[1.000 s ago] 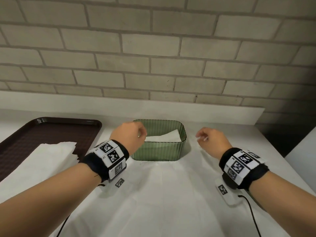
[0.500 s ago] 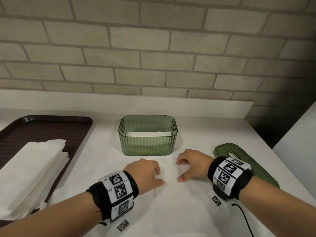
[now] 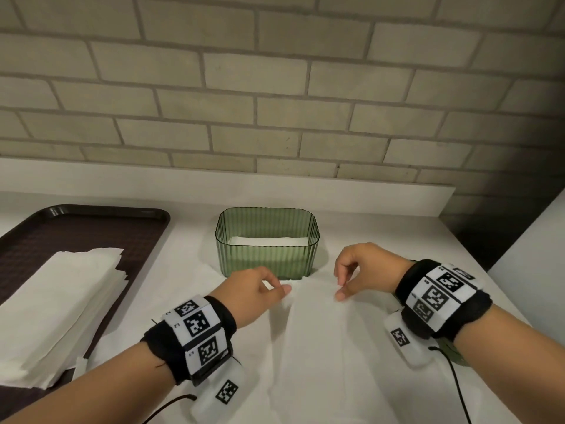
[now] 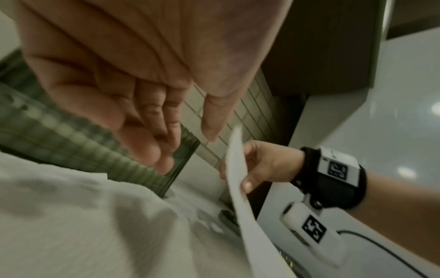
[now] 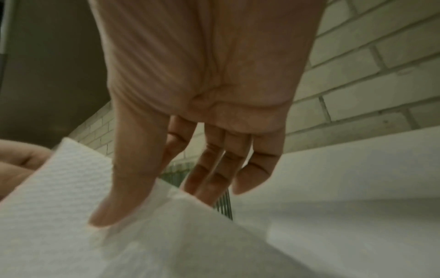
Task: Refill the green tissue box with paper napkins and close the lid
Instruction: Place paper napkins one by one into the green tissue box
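So I've got both hands on the napkin (image 3: 321,341) spread on the table before the green tissue box (image 3: 267,243) — left hand (image 3: 252,290) and right hand (image 3: 367,270) each pinching its far edge, probably to fold it to fit

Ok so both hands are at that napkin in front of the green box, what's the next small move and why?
Probably lift the napkin and fold it narrower. The right hand already pinches its raised edge, the left hand is at the other side, and spread flat it looks wider than the green tissue box, which holds only a low layer.
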Available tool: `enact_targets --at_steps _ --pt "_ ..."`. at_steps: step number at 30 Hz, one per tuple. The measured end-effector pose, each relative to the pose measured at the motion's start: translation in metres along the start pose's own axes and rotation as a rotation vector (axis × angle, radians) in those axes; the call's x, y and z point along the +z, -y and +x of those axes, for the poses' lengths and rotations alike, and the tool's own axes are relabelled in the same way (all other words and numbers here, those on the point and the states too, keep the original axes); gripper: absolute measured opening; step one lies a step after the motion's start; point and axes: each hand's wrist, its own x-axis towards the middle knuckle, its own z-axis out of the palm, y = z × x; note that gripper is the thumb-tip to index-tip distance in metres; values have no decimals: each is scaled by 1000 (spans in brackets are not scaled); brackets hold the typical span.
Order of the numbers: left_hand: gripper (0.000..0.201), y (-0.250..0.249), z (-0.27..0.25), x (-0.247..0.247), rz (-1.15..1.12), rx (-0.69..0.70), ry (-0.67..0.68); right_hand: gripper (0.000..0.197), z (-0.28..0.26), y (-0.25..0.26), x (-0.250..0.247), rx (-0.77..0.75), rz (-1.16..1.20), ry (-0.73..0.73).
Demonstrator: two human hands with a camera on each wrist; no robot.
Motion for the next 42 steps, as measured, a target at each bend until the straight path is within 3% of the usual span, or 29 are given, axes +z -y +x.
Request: enact_targets --at_steps 3,7,11,14,17,20,22,25,31,35,37,39,42 --pt "33 -1 -2 -7 -132 2 38 22 -14 6 -16 -36 27 -11" --pt "30 -3 -2 -5 -274 8 183 16 -33 22 -38 -119 67 -31" --pt "9 -10 -1 6 -479 -30 291 27 -48 37 -59 -245 116 -38" --pt "29 -15 0 6 -669 -63 347 19 -52 44 -67 -330 99 -153" --pt "28 -24 -4 3 -789 -94 339 20 -50 47 -67 -367 176 -270" --pt "70 -28 -6 0 -803 -118 361 30 -43 47 -64 -374 298 -404" --pt "77 -23 -5 -4 -835 -95 388 31 -37 49 -63 -366 401 -470" --pt "39 -18 -7 -14 -892 -18 335 26 -27 49 -60 -328 517 -546" --pt "21 -14 5 -50 -934 41 12 28 -6 39 -46 -150 680 -669" --pt "10 -16 26 -75 -815 78 -230 30 -3 29 -28 -13 881 -599" --pt "23 -12 40 -82 -734 70 -282 24 -8 22 -16 126 851 -499" --pt "38 -6 55 -85 -686 34 -295 23 -14 13 -1 219 700 -266" --pt "44 2 76 -87 -661 -52 -311 25 -31 7 25 223 303 93"
